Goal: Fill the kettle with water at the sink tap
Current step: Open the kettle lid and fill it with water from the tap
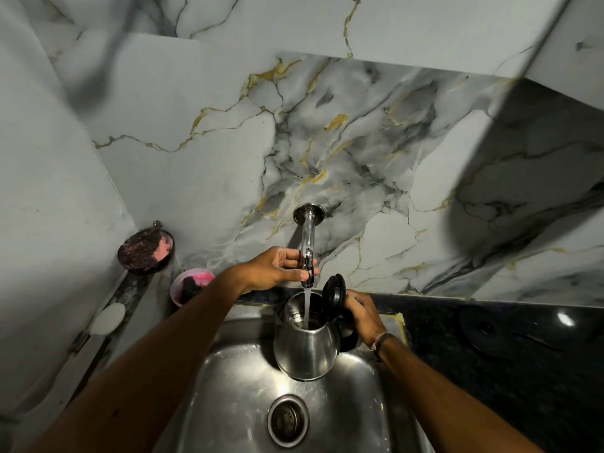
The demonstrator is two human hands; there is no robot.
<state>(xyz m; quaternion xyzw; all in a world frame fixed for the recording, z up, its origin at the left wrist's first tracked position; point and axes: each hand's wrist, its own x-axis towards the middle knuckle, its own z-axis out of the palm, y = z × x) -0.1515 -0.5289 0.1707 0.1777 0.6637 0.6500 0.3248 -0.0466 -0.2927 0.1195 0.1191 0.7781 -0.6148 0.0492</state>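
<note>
1. The left hand point(277, 268) is closed around the handle end of the chrome wall tap point(307, 246), fingers wrapped over the top and thumb underneath.
2. A stream of water point(306, 308) falls from the spout just below the left hand and drops straight into the open mouth of the kettle.
3. The stainless steel kettle point(305, 349) sits directly beneath the left hand, held upright over the basin of the steel sink point(228, 387).
4. The right hand point(362, 317) grips the black kettle handle point(348, 338) on the kettle's right side, fingers curled around it; a thin band circles the wrist.
5. The black kettle lid point(334, 294) stands flipped open, touching the top of the right hand's fingers and just right of the water stream.
6. The round drain strainer point(287, 420) lies in the basin floor, below both hands and nearer the camera.
7. To the left of the left forearm, a pink bowl point(191, 286) with something dark in it rests on the ledge; farther left, a round dark scrubber point(145, 251) leans in the corner.
8. A pale oval soap bar point(108, 318) lies on the ledge, well left of the left arm.
9. A dark speckled countertop point(506, 354) stretches right of the right hand, under the marble-patterned wall point(327, 142).
</note>
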